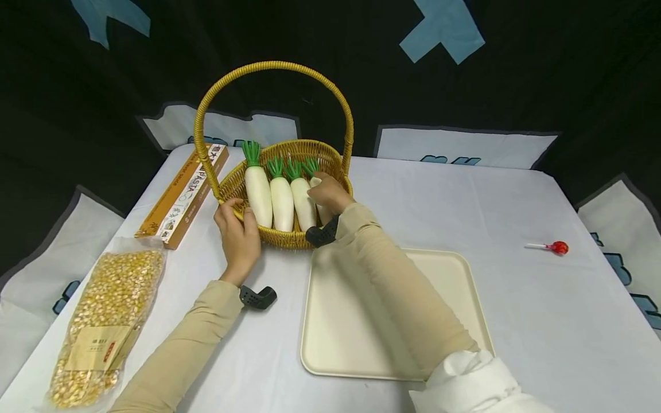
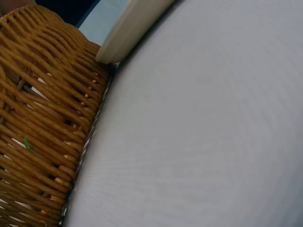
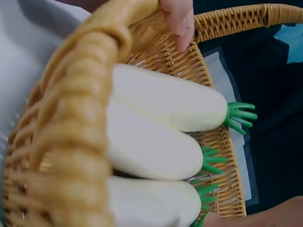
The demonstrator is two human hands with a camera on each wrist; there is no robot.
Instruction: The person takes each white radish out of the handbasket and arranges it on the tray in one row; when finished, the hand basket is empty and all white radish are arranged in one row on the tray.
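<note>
A yellow wicker basket (image 1: pixel 289 241) with a tall arched handle (image 1: pixel 273 65) holds several white radishes with green tops, lying side by side. My left hand (image 1: pixel 238 238) grips the basket's left rim, and its fingertips (image 3: pixel 182 33) show inside the rim in the right wrist view. At the basket's right side, my right hand (image 1: pixel 331 194) holds the rightmost radish (image 1: pixel 324 214) near its green top. The leftmost radish (image 1: pixel 258 195) leans highest against the back. The left wrist view shows mostly the woven basket wall (image 2: pixel 47 109), with the hand itself out of sight.
Just in front of the basket, a cream tray (image 1: pixel 356 350) lies under my right forearm. A pasta box (image 1: pixel 181 195) and a bag of corn kernels (image 1: pixel 111 298) lie on the left. Far right is a red lollipop (image 1: pixel 559 248) on the white tablecloth (image 1: pixel 542 332).
</note>
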